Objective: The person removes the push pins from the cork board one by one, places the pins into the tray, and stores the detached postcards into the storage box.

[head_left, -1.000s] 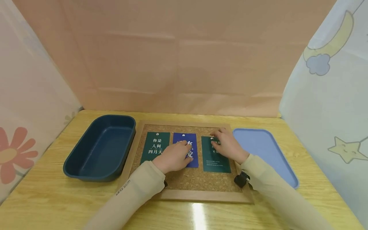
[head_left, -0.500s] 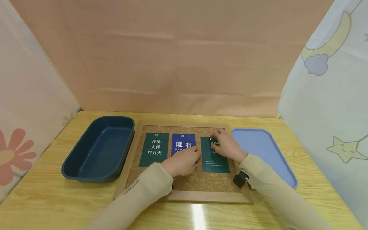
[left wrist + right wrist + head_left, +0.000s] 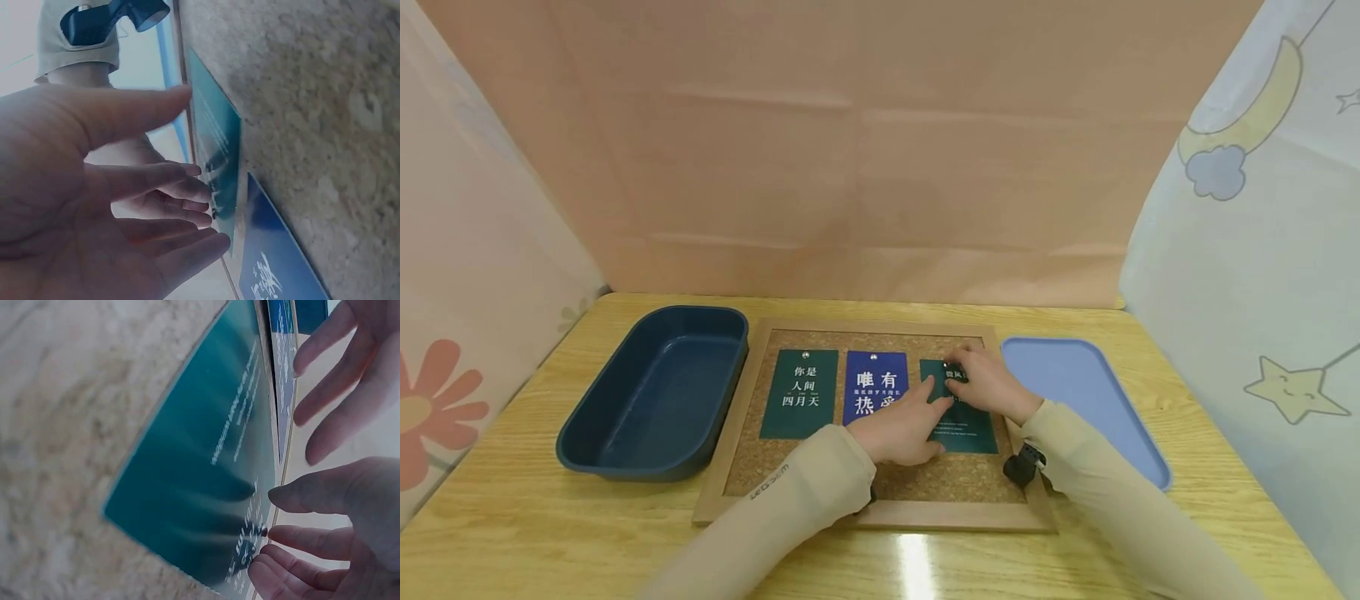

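Note:
Three printed cards lie in a row on a wood-framed cork board (image 3: 940, 483): a green card (image 3: 799, 422) at left, a blue card (image 3: 877, 363) in the middle and another green card (image 3: 970, 442) at right. Silver pushpins show at the top of each. My right hand (image 3: 991, 382) is at the right card's top; a fingertip touches its pushpin (image 3: 264, 530), with the thumb apart from it. My left hand (image 3: 898, 429) hovers between the blue and right cards, fingers spread, holding nothing. It covers the blue card's lower right part.
A deep dark-blue bin (image 3: 655, 400) stands left of the board. To the right lies a shallow light-blue tray (image 3: 1078, 392), partly behind my right forearm. Bare wooden table (image 3: 587, 533) runs along the front. Hanging cloths enclose the back and sides.
My left hand has moved right, from over the blue card towards the right green card, and its fingers have spread. My right hand stays at the right card's top.

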`<state>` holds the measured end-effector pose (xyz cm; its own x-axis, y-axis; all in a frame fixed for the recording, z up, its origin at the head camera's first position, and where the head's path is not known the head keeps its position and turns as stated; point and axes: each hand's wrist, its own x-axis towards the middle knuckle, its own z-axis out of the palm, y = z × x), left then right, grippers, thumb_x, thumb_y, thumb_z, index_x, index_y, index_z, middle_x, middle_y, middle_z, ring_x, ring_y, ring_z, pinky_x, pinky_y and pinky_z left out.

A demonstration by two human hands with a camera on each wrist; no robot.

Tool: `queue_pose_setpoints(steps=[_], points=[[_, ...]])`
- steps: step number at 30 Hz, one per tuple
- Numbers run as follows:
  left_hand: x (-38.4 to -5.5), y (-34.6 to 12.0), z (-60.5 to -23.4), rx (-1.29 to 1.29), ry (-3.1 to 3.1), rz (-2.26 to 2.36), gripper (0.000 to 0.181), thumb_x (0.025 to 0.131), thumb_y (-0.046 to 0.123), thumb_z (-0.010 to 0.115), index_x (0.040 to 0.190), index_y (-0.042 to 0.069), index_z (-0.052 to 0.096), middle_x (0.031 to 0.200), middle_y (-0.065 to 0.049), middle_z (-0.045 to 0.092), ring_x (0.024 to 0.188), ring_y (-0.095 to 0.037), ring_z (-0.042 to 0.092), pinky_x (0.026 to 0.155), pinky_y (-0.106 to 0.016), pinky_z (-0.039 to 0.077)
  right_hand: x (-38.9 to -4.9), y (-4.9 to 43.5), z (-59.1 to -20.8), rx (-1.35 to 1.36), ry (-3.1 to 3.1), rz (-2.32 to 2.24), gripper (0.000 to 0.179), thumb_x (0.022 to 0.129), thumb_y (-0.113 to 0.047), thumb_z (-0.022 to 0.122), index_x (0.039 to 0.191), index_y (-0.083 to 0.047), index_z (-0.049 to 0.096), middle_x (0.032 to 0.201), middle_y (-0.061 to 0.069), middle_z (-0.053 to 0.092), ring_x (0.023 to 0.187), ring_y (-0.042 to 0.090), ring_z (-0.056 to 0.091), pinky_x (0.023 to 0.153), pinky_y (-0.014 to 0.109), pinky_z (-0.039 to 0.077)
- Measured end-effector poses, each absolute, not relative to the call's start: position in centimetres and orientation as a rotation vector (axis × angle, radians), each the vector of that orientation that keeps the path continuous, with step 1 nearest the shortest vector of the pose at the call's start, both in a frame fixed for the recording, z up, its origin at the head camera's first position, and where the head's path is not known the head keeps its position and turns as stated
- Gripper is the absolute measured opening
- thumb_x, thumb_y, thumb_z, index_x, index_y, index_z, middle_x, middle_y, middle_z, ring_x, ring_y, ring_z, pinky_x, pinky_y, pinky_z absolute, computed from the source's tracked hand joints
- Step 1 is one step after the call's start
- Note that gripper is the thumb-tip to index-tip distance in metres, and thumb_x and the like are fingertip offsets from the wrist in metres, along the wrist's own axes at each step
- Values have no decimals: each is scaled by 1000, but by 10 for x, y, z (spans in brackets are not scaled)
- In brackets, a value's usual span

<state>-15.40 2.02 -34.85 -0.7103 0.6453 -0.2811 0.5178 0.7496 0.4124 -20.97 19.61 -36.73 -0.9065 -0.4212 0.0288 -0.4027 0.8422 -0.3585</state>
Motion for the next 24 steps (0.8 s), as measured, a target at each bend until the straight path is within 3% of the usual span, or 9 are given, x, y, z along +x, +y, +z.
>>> queue_pose_setpoints(steps=[12, 24], points=[[-156, 32, -352, 899, 2538, 358, 66, 87, 6, 66, 147, 12, 39, 158, -18, 18, 146, -30, 21, 115, -38, 27, -213, 198, -367, -647, 2921, -563, 35, 90, -11, 64, 120, 6, 60, 108, 21, 54, 88, 29, 57, 71, 41, 50], [-156, 37, -354, 936, 2563, 257, 53, 92, 9, 61, 143, 15, 46, 155, -15, 29, 144, -30, 25, 115, -37, 28, -213, 195, -364, -642, 2890, -557, 39, 90, -12, 64, 122, 9, 58, 112, 25, 52, 89, 30, 56, 74, 44, 50]])
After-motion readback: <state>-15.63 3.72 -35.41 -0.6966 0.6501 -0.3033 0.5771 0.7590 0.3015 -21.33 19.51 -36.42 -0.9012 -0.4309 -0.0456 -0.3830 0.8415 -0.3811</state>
